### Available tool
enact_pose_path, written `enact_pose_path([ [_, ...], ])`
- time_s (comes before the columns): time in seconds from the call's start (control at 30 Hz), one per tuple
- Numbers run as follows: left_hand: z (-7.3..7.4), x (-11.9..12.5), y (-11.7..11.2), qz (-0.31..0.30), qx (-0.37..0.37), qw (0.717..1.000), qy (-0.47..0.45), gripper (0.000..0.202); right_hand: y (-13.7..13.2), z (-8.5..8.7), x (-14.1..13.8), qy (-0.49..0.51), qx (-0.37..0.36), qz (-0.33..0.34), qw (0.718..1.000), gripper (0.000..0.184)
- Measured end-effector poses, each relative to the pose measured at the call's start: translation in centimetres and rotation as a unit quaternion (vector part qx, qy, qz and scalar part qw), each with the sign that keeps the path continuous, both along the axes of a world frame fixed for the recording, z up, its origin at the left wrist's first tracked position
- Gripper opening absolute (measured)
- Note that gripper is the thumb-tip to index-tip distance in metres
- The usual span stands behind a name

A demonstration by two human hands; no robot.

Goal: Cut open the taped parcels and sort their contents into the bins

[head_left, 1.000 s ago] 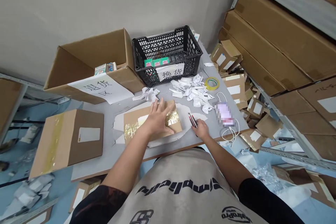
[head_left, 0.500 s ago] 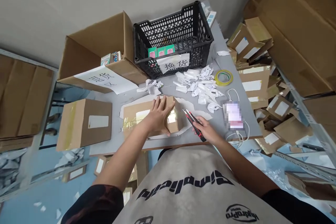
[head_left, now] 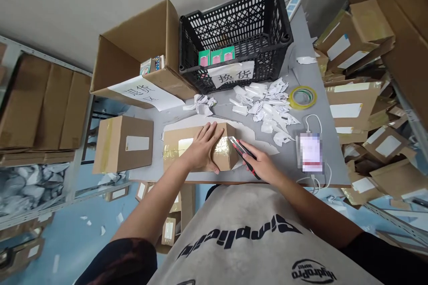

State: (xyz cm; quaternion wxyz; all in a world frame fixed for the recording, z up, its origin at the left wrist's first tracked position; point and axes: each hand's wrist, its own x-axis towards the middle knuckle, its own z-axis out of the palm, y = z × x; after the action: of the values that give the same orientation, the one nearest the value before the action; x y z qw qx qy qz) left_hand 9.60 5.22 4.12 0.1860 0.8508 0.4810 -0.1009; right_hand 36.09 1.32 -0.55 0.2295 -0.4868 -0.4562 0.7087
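Observation:
A taped cardboard box (head_left: 226,142) lies on the grey table near its front edge, on a torn sheet of white paper (head_left: 259,138). My left hand (head_left: 204,149) presses flat on top of it with spread fingers. In my right hand (head_left: 259,160) is a red and black box cutter (head_left: 245,155), gripped by its handle. Its blade tip is at the taped right end of the box; whether it cuts in, I cannot tell. A white label on the box is partly covered by my left hand.
Behind stand an open cardboard box (head_left: 133,46) and a black plastic crate (head_left: 234,22) holding green-pink packs. Crumpled paper scraps (head_left: 267,107), a tape roll (head_left: 302,97) and a cabled phone (head_left: 310,152) lie to the right. Another closed box (head_left: 123,142) sits at left; cartons (head_left: 354,102) pile up beyond the table's right edge.
The box cutter in my right hand has moved left, its blade now at the box's right end. My left hand stays on the box. The view has shifted a little.

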Motion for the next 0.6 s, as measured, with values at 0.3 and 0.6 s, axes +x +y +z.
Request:
enact_pose_path([
  [0.3,-1.6,-0.6,-0.6,0.004,0.055,0.998,-0.043,0.122,-0.8,-1.1,-0.5,0.025,0.006,-0.015,1.000,0.054],
  [0.6,-1.3,0.5,-1.0,0.029,0.067,0.997,-0.029,0.123,0.0,-0.2,-0.7,-0.005,0.017,-0.009,1.000,0.055],
])
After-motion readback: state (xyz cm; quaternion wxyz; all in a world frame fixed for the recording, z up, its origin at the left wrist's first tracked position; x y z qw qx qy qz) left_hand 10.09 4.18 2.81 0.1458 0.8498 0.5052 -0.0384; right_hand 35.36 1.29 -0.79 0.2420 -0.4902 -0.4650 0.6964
